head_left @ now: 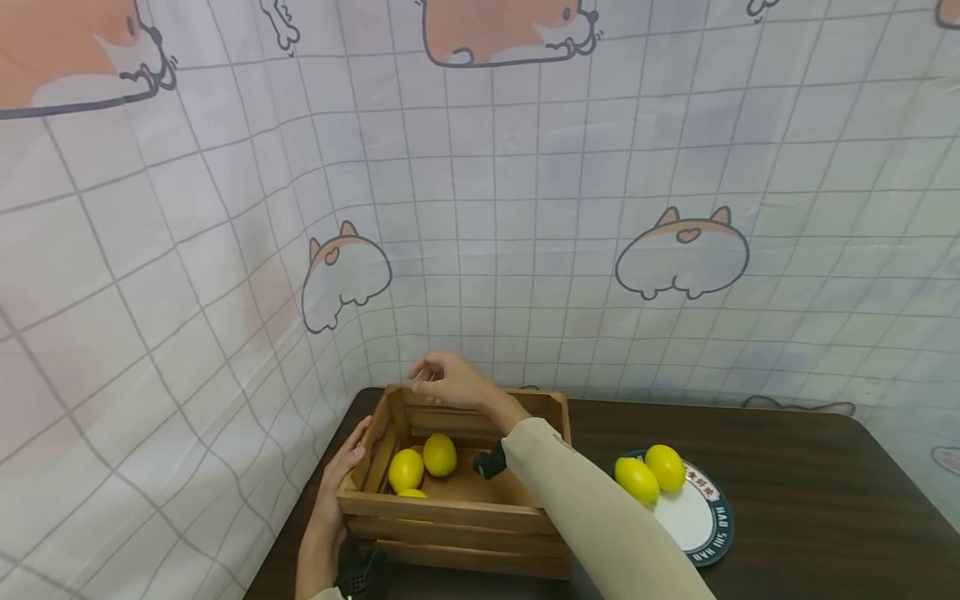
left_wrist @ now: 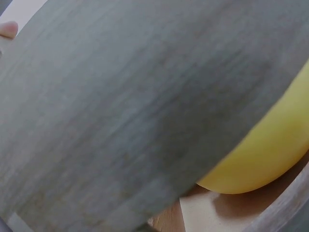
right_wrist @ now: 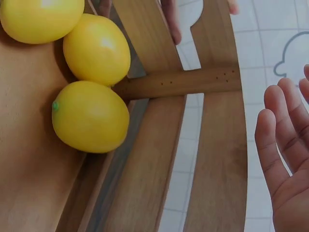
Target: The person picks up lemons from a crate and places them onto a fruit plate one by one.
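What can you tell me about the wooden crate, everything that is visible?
The wooden crate looks made of brown slats with gaps between them and small dark dots on one strip. Open-topped, it stands upright on the dark table. Three yellow lemons lie inside; the left hand touches its left side.

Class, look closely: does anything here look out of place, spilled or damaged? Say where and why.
Nothing clearly stands out. The wooden crate stands upright, three lemons inside, with no visible damage. The two on the plate sit off-centre, bunched toward its far-left edge, but no lemon lies loose on the visible table.
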{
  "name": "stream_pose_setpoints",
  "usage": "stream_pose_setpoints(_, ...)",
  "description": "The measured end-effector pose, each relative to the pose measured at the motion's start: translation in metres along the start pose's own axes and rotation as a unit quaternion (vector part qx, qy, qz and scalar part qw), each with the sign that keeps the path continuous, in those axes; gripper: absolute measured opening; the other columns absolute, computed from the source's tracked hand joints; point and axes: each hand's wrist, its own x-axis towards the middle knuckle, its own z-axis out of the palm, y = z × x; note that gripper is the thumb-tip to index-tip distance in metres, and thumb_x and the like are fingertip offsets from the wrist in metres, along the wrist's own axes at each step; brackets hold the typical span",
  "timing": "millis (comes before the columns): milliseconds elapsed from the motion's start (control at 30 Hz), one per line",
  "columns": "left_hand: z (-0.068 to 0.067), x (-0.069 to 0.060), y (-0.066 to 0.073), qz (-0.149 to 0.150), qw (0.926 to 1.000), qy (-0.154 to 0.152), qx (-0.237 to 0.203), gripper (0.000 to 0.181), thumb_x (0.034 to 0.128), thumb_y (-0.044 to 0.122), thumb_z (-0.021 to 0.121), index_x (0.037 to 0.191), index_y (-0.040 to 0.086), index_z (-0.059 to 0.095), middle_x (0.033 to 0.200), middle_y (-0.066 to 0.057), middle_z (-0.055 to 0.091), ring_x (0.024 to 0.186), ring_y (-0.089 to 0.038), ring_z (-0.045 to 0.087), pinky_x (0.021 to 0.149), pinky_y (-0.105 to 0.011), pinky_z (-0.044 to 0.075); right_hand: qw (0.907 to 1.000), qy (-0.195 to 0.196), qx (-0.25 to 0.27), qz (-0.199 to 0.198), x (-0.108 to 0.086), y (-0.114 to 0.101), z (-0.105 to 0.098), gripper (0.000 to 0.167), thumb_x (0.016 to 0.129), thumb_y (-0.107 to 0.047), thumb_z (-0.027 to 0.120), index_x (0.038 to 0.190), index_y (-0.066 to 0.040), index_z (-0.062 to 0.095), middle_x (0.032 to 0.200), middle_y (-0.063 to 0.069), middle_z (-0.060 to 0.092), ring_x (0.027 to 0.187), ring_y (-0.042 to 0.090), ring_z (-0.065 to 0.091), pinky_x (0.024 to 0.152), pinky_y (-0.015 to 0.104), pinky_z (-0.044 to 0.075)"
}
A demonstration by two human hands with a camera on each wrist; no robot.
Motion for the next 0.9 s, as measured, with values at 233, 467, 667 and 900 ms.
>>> stream_pose_setpoints(233,0.036,-0.014,0.044,-0.161,0.9802,0.110,-0.034,0.058,0.1077,0.033,0.039,0.163,0.020,0.029,0.172,-0.009,0.020,0.156,-0.038,0.016,0.120,-0.073,0.010,0.9999,-0.009,0.012,0.005,0.006,0.002,0.005,0.027,0.099,-0.015,0.064,0.123,-0.001,0.066,0.097,0.012,0.068,0.083,0.035,0.070,0.072,0.039,0.060)
stream_pose_setpoints(467,0.036,-0.012,0.045,-0.178,0.9767,0.114,-0.037,0.057,0.1069,0.036,0.041,0.162,0.026,0.032,0.171,-0.003,0.021,0.156,-0.033,0.015,0.122,-0.071,0.009,0.9997,-0.022,0.006,-0.001,0.006,0.008,0.012,0.027,0.100,-0.015,0.062,0.123,-0.002,0.067,0.097,0.010,0.070,0.087,0.038,0.070,0.077,0.047,0.061)
stream_pose_setpoints(667,0.032,-0.012,0.044,-0.182,0.9753,0.123,-0.030,0.056,0.1069,0.037,0.041,0.161,0.027,0.034,0.171,-0.003,0.023,0.156,-0.032,0.016,0.122,-0.070,0.009,0.9976,-0.066,0.016,0.017,0.002,0.015,0.019,0.030,0.101,-0.013,0.061,0.126,0.003,0.064,0.099,0.013,0.070,0.083,0.032,0.069,0.076,0.043,0.061)
stream_pose_setpoints(900,0.033,-0.013,0.046,-0.184,0.9747,0.124,-0.027,0.057,0.1067,0.037,0.041,0.162,0.025,0.033,0.171,-0.004,0.022,0.157,-0.035,0.011,0.120,-0.074,0.009,0.9905,-0.127,0.014,0.050,-0.003,0.020,0.019,0.030,0.100,-0.010,0.059,0.125,0.006,0.064,0.112,0.027,0.071,0.086,0.035,0.071,0.085,0.055,0.060)
